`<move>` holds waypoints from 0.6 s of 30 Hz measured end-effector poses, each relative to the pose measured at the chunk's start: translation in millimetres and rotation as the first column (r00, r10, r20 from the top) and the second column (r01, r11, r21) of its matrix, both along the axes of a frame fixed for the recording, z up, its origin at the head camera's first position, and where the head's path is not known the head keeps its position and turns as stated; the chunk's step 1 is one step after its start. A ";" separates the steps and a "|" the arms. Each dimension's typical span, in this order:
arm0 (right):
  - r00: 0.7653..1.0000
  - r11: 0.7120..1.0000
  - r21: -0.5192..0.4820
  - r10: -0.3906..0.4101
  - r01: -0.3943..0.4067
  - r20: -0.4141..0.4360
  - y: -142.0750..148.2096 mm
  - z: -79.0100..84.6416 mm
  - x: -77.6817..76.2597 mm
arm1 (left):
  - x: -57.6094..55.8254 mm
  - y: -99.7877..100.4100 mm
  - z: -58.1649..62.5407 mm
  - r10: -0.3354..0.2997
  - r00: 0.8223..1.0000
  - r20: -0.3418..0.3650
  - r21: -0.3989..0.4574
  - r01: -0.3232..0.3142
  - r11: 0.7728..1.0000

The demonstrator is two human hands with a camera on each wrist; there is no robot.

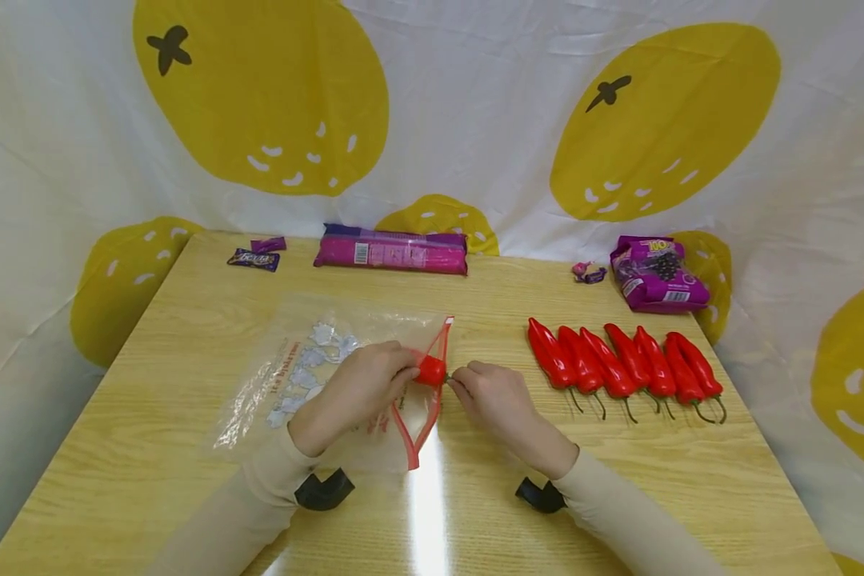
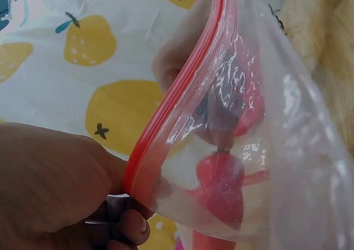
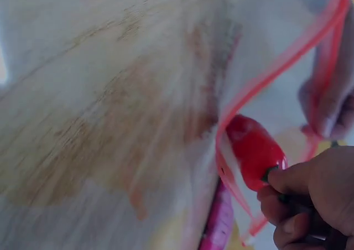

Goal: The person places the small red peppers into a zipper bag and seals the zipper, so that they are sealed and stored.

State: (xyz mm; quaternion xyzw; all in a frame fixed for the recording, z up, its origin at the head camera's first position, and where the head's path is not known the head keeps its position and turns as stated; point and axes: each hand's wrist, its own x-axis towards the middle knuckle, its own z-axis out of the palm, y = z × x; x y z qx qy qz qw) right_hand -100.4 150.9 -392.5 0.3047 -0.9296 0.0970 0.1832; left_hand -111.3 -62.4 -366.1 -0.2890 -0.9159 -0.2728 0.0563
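A clear zip bag (image 1: 248, 408) with a red zip edge (image 2: 166, 109) lies on the table, its mouth spread apart on the right. My left hand (image 1: 363, 388) pinches the bag by that red edge, as the left wrist view shows. With my right hand (image 1: 500, 404) I hold a red pepper (image 3: 254, 150) by its green stem. The pepper's body is inside the bag's mouth, while the stem end is at the opening. Bluish-grey printed shapes and red lettering show on the bag. Part of the bag is hidden under my left hand and forearm.
Several red peppers (image 1: 612, 368) lie in a row on the right of the wooden table (image 1: 547, 512). Along the back are small purple wrappers (image 1: 254, 259), a long magenta packet (image 1: 396, 250), small wrapped sweets (image 1: 589, 274) and a purple bag (image 1: 658, 276). A patterned cloth (image 1: 468, 96) hangs behind.
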 end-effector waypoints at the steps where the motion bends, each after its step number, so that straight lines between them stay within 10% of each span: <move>1: 1.000 1.000 0.017 -0.003 0.003 0.000 -4.9 -2.8 -2.7 | 0.0 0.2 -0.8 -0.006 1.000 -0.004 0.005 0.006 1.000; 18: 0.993 0.960 0.256 -0.105 0.115 -0.052 -55.7 -31.7 -35.6 | 1.1 1.9 -2.4 -0.059 0.996 -0.069 0.010 0.060 0.998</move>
